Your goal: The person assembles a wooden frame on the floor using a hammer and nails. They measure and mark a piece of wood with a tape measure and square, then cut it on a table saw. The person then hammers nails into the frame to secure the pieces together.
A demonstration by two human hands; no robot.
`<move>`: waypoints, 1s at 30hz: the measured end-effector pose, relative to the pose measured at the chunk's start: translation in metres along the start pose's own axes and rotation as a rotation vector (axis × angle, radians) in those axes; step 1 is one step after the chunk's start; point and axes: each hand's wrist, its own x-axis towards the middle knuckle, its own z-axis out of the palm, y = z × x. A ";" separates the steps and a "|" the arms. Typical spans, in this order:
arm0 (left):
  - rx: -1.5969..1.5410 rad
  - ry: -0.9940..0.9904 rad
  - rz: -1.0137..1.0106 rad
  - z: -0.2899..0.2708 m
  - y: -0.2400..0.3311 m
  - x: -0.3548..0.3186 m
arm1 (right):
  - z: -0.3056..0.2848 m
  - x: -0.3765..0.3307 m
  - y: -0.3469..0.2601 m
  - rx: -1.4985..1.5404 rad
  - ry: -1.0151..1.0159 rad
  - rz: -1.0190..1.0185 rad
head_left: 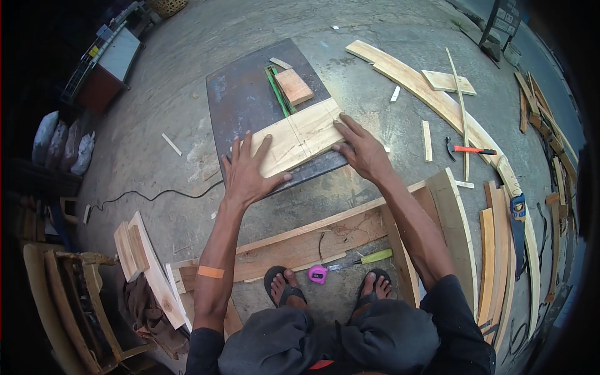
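A pale wooden board (289, 145) with pencil lines across it lies on a low dark tabletop (234, 94). Across the board's left end rests my left hand (247, 170), its fingers spread and its thumb by the near edge. My right hand (364, 150) grips the right end, fingers over the corner and thumb lower on the edge. Just beyond the board, a green-edged metal strip (275, 90) is set on the tabletop. A thick wooden block (294, 86) sits beside this strip, and a small offcut (281, 63) lies behind them.
A curved wooden frame (312, 234) stands between me and the table. By my feet lie a pink tape measure (317, 274) and a green-handled tool (375, 256). A hammer (469, 150), a handsaw (518, 231) and long curved planks (431, 106) are at the right. A black cable (150, 198) crosses the floor.
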 end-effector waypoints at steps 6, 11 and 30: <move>-0.064 0.049 0.066 0.007 -0.022 0.008 | 0.012 0.001 0.000 0.083 0.058 0.012; -0.118 0.060 0.099 0.010 -0.023 0.015 | 0.010 0.005 0.008 0.079 0.080 0.000; -0.274 0.136 0.159 0.015 -0.032 0.021 | 0.021 0.006 0.008 0.107 0.195 0.010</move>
